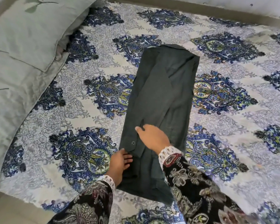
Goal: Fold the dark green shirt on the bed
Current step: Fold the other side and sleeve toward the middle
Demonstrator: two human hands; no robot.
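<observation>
The dark green shirt lies on the bed as a long narrow strip, both sides folded inward, collar end far from me and hem end near me. My right hand rests flat on the lower middle of the shirt, fingers straight and pointing left over a folded sleeve with a snap button. My left hand lies at the shirt's lower left edge, fingers straight and touching the folded side.
The bed is covered by a white sheet with blue paisley medallions. Pale green pillows lie along the left side. A wall borders the far edge. Bare mattress edge shows at bottom left.
</observation>
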